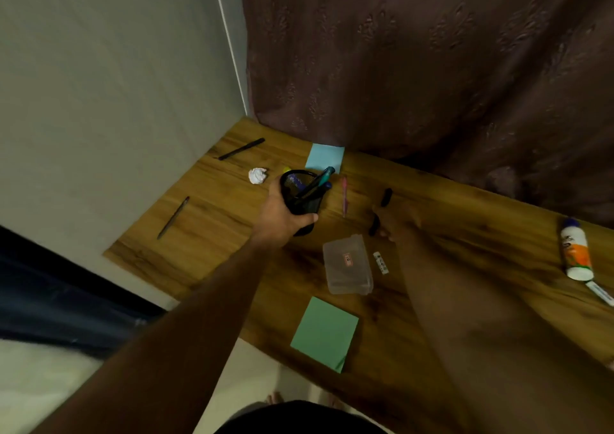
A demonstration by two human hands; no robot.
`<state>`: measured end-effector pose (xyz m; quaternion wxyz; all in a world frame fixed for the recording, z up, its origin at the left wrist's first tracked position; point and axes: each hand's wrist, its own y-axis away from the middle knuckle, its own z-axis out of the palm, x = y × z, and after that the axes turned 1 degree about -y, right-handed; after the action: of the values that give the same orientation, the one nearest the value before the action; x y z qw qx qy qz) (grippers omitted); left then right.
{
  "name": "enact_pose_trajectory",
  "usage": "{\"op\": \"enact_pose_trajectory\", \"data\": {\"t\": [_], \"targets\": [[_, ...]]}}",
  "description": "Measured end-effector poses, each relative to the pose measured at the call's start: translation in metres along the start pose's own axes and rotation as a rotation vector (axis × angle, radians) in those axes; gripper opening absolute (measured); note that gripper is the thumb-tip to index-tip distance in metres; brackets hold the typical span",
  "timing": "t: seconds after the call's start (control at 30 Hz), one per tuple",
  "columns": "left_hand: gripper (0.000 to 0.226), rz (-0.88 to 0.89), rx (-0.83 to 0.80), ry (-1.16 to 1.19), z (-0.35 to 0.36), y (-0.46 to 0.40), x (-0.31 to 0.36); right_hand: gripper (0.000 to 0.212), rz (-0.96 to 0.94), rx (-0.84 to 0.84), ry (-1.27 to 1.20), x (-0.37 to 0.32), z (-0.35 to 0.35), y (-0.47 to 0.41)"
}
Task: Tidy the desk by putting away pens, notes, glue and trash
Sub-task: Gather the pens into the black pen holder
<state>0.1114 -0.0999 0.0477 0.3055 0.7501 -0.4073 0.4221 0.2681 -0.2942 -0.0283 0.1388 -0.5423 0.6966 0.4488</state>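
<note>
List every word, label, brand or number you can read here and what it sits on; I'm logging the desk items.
None can be read.
Glue bottle: orange and white label, print blurred.
Clear plastic box: small red-edged sticker, too small to read.
White strip beside the box: dark marks, illegible.
White strip below the glue bottle: print blurred.

My right hand (395, 221) is smeared with blur, so I can't read its grip on the black marker (382, 207). A yellow thing (286, 169) hides behind the pen cup (304, 201). The frame's right edge clips a white pen (599, 292).
</note>
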Motion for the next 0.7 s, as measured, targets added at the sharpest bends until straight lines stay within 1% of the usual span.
{"op": "enact_pose_trajectory", "data": {"t": [0.07,0.1,0.2,0.3,0.37,0.5,0.53,0.6,0.7], "targets": [[0.101,-0.009,0.007,-0.002,0.001,0.001,-0.002,0.043,-0.010,0.028,0.082,0.003,0.002,-0.005],[0.100,-0.011,0.008,-0.004,0.002,0.002,-0.003,0.042,-0.023,0.036,0.115,0.005,0.002,-0.007],[0.097,-0.022,0.019,-0.004,0.004,0.005,-0.004,0.030,-0.023,0.005,0.124,0.002,0.002,-0.007],[0.097,-0.025,0.033,-0.015,0.007,0.007,-0.005,0.027,-0.023,-0.053,-0.026,-0.010,-0.001,-0.003],[0.095,-0.022,0.040,-0.025,0.008,0.009,-0.004,0.027,-0.047,-0.077,-0.135,-0.036,-0.011,0.006],[0.096,-0.022,0.056,-0.054,0.010,0.010,-0.001,0.008,-0.374,-0.052,-0.409,-0.107,-0.041,0.045],[0.097,-0.022,0.058,-0.060,0.011,0.011,-0.001,0.004,-0.430,-0.084,-0.450,-0.119,-0.046,0.058],[0.100,-0.023,0.054,-0.064,0.011,0.011,-0.001,0.007,-0.479,-0.205,-0.441,-0.138,-0.050,0.082],[0.103,-0.012,0.046,-0.078,0.010,0.009,-0.002,0.005,-0.442,-0.441,-0.316,-0.153,-0.037,0.105]]}}
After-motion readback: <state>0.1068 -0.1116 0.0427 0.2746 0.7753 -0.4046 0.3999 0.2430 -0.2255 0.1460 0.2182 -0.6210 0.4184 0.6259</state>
